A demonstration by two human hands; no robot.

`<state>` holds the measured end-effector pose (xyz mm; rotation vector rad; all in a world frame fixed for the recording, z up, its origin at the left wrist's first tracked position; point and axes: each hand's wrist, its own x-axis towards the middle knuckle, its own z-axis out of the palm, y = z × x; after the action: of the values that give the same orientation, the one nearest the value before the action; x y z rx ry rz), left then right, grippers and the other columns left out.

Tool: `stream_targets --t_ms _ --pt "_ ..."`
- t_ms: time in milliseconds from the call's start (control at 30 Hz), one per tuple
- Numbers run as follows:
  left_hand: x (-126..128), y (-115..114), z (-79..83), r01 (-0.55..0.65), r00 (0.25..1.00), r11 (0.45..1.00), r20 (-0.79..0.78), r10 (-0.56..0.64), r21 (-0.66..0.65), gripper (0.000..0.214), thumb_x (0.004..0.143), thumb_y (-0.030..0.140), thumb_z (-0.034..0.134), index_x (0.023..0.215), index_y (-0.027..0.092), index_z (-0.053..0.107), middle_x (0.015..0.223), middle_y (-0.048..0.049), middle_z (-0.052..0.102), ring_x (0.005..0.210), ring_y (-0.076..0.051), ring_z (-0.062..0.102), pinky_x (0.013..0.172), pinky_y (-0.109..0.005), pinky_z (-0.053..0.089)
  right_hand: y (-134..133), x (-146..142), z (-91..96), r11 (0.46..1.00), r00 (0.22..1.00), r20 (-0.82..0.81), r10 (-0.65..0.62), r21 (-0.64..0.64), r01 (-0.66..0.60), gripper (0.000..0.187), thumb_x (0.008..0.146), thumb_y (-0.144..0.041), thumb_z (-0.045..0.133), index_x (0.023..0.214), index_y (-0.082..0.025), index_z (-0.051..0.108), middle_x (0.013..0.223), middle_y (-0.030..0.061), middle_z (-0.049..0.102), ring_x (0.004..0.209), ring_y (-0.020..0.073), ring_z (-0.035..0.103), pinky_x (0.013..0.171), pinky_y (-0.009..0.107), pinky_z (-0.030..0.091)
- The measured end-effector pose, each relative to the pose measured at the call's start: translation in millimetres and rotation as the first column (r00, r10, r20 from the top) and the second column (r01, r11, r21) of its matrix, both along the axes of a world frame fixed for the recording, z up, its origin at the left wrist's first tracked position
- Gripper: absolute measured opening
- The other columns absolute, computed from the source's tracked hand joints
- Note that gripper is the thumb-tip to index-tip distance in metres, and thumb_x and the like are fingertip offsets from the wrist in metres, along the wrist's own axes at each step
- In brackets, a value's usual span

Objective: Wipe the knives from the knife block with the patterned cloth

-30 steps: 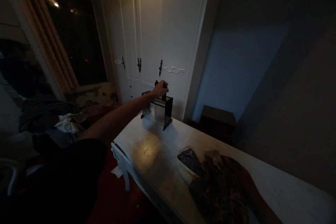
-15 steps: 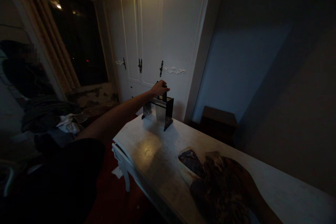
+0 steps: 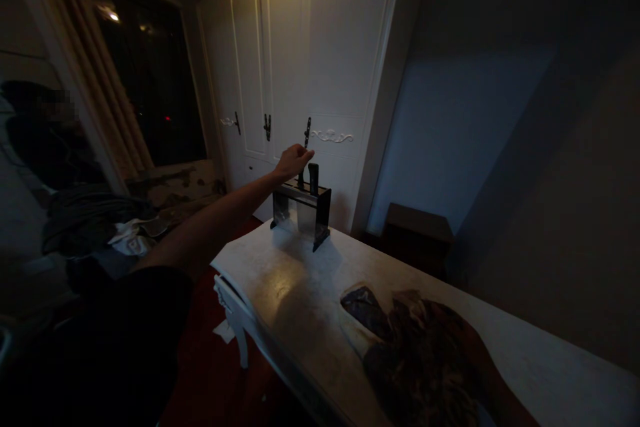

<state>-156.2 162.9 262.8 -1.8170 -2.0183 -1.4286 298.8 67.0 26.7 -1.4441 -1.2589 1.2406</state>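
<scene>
My left hand (image 3: 294,160) is stretched far out and hovers just above a black knife rack (image 3: 301,212) at the far end of the white table (image 3: 280,280). The fingers are loosely bent and apart from the rack, with nothing in them. Two black handles (image 3: 313,178) stick up from the rack's top, just right of and below my fingertips. A wide pale blade shows through the rack's front. My right hand is out of view.
A dark patterned cloth (image 3: 415,347) lies on the near table. White wardrobe doors (image 3: 300,47) stand behind the rack. A low dark cabinet (image 3: 415,227) sits by the wall. Another person (image 3: 40,140) and piled clothes (image 3: 100,220) are at left.
My left hand was closed round a handle in the rack; it has let go and risen a little to the left. The handle stays standing in the rack.
</scene>
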Motion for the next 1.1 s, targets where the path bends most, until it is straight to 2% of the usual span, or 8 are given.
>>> stream_targets --t_ms 167,267,400,500,700,900,1100 --pt "-11 1 -2.4 -0.097 0.995 0.992 -0.005 0.097 0.077 0.012 0.085 0.021 0.053 0.088 0.015 0.063 0.094 -0.0095 0.068 0.089 -0.021 0.06 0.084 -0.031 0.043 1 2 -4.0 1.0 1.0 -0.008 0.018 -0.011 -0.018 0.067 0.051 -0.07 0.074 0.092 -0.017 0.075 0.105 0.0125 0.075 0.11 0.0368 0.065 0.102 0.046 0.048" --pt "-19 6 -10.0 -0.13 0.991 0.991 -0.03 0.131 0.03 0.013 0.077 0.014 0.059 0.09 0.016 0.061 0.098 -0.0098 0.067 0.093 -0.022 0.06 0.085 -0.031 0.043 3 3 -5.6 1.0 1.0 0.008 0.006 0.023 -0.006 0.064 0.049 -0.068 0.075 0.089 -0.018 0.075 0.105 0.012 0.075 0.111 0.0366 0.065 0.103 0.045 0.047" --pt "-24 12 -22.6 -0.163 0.986 0.983 -0.034 0.161 -0.086 0.024 0.073 0.021 0.069 0.094 0.016 0.059 0.1 -0.0102 0.066 0.095 -0.023 0.059 0.082 -0.031 0.043 2 3 -5.8 1.0 1.0 0.002 0.001 0.0 -0.001 0.062 0.049 -0.068 0.076 0.087 -0.018 0.075 0.101 0.0122 0.075 0.109 0.0374 0.065 0.103 0.047 0.047" --pt "-23 14 -29.9 -0.14 0.99 0.983 0.001 0.141 -0.116 0.026 0.07 0.024 0.073 0.09 0.017 0.058 0.096 -0.0086 0.065 0.094 -0.023 0.059 0.08 -0.031 0.043 1 3 -6.6 1.0 0.999 -0.032 -0.003 0.006 0.004 0.06 0.051 -0.066 0.076 0.089 -0.02 0.076 0.102 0.0112 0.075 0.109 0.0368 0.065 0.102 0.046 0.048" --pt "-24 19 -38.5 -0.115 0.991 0.988 0.061 0.122 -0.098 0.02 0.072 0.022 0.073 0.076 0.02 0.053 0.08 -0.005 0.063 0.09 -0.022 0.06 0.08 -0.031 0.043 4 5 -8.3 0.999 1.0 -0.001 -0.026 0.03 0.026 0.063 0.047 -0.067 0.077 0.087 -0.018 0.075 0.103 0.0119 0.075 0.109 0.037 0.065 0.104 0.047 0.045" --pt "-26 24 -41.0 -0.114 0.99 0.991 0.07 0.119 -0.071 0.014 0.075 0.024 0.069 0.077 0.02 0.056 0.081 -0.0061 0.064 0.091 -0.023 0.06 0.08 -0.031 0.042 -3 0 2.6 0.999 0.999 0.013 -0.035 -0.026 0.035 0.068 0.05 -0.071 0.074 0.092 -0.018 0.074 0.103 0.0122 0.075 0.108 0.0368 0.066 0.098 0.045 0.05" --pt "-25 24 -40.3 -0.12 0.991 0.991 0.051 0.123 -0.064 0.012 0.077 0.026 0.067 0.084 0.018 0.061 0.084 -0.0075 0.066 0.09 -0.023 0.061 0.08 -0.031 0.042 -9 -6 12.0 0.998 0.999 -0.027 -0.03 -0.052 0.028 0.068 0.046 -0.07 0.077 0.089 -0.018 0.075 0.102 0.0138 0.075 0.108 0.0388 0.066 0.095 0.046 0.051"
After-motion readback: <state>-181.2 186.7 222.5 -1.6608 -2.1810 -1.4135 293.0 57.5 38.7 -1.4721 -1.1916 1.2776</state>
